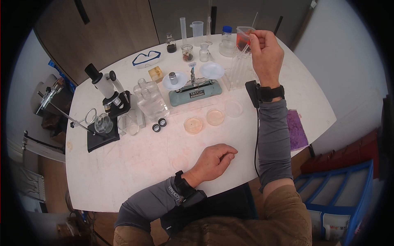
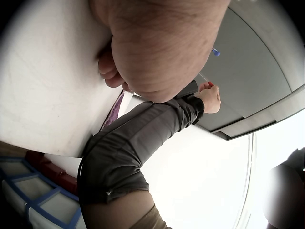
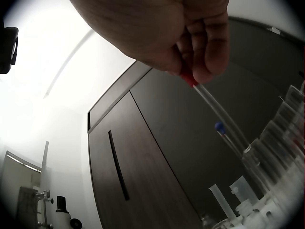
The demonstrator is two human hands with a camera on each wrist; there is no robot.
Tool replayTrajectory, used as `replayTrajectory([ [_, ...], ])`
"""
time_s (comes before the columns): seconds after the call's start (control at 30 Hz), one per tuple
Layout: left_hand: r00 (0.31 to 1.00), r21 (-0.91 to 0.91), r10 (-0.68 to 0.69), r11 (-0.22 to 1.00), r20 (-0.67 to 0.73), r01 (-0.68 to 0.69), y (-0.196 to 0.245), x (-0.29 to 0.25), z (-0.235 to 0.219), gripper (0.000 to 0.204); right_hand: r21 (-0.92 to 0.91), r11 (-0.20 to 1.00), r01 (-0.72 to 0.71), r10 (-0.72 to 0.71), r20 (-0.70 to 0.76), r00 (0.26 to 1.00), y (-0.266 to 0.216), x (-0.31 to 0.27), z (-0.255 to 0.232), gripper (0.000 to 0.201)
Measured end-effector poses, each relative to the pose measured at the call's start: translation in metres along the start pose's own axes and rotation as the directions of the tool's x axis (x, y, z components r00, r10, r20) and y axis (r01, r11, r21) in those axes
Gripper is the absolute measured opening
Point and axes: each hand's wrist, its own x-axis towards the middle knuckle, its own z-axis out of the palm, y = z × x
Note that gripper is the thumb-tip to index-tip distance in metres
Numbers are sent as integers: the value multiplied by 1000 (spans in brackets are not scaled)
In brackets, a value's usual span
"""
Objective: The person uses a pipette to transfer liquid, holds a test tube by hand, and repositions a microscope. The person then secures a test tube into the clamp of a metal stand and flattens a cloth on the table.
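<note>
My right hand (image 1: pixel 266 55) is raised over the back right of the table. It pinches the red rubber bulb (image 3: pixel 188 77) of a dropper, whose glass tube (image 3: pixel 217 109) slants down to the mouth of a test tube (image 3: pixel 257 160). Several clear test tubes (image 1: pixel 237 73) stand upright in a rack below that hand. Behind it is a clear beaker with red contents (image 1: pixel 241 41). My left hand (image 1: pixel 211 162) rests near the table's front edge, fingers loosely curled and holding nothing. Ahead of it lie petri dishes (image 1: pixel 193 125).
A balance (image 1: pixel 195 95) with a metal weight (image 1: pixel 172 77) on its left pan stands mid-table. Left of it are clear bottles (image 1: pixel 151 100), a microscope (image 1: pixel 102 86) and a ring stand (image 1: pixel 102 141). Goggles (image 1: pixel 146 59) and jars line the back; a purple tray (image 1: pixel 296 129) lies right.
</note>
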Motion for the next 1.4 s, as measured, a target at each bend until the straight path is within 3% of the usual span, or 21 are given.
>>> replayTrajectory([
  [0.57,1000,-1,20,1000,-10,-20,-1,-1,0,16,13,999,-33,33,-26,999,-5,-1,-1,16],
  [0.8,1000,-5,23,1000,-18,-23,-3,-1,1,16,202,975,-90,105,-67,992,-19,-4,-12,24],
  [0.87,999,4,40,999,-8,-40,-1,-1,2,16,236,966,-101,118,-57,991,-15,-4,-25,25],
  [0.93,1000,20,-26,999,3,26,0,0,1,17,312,936,-161,169,2,986,-10,0,-47,24],
  [1.17,999,30,-32,999,8,31,-4,0,4,18,60,978,-200,202,-33,979,6,-8,-138,22],
  [1.4,1000,23,-22,999,-13,22,-5,-2,6,19,49,959,-279,277,40,960,36,-52,-153,22],
])
